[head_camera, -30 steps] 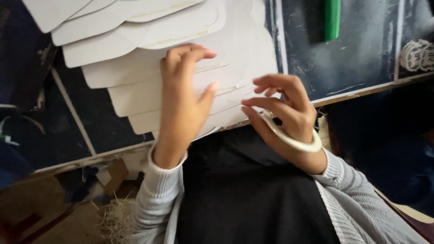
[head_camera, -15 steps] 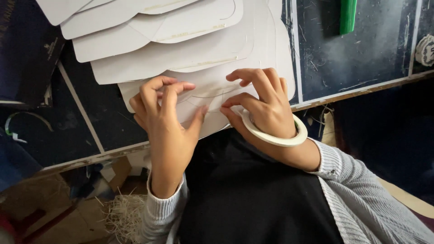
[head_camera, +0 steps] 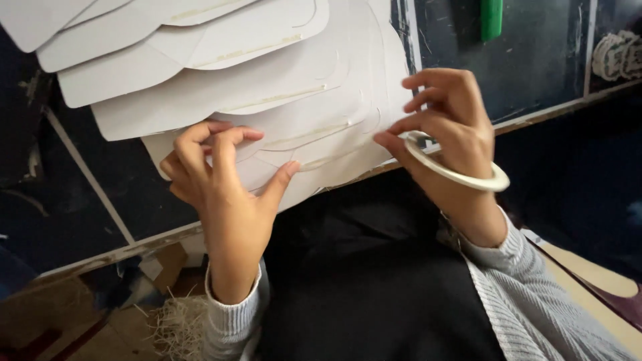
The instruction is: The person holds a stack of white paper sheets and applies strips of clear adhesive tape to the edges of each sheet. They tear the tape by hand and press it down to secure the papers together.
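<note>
Left hand point(head_camera: 224, 184) pinches the card stack's point(head_camera: 267, 100) edge; right hand point(head_camera: 448, 127), tape ring point(head_camera: 461, 175) around its wrist, seemingly holds tape.

Workshop, small craft or pattern-cutting sort. Dark work table point(head_camera: 548, 80), top scuffed and scratched, with pale painted lines and a worn, chipped near edge. A fanned stack of white card cut-outs point(head_camera: 221, 80) overhangs that edge, shapes rounded alike, pencil lines on them. Roll of white tape point(head_camera: 618, 57) at the table's far right corner; green strip point(head_camera: 491, 17) along the far edge. Below: bare floor, cardboard scraps point(head_camera: 167, 264), loose straw-like fibre point(head_camera: 177, 327).
</note>
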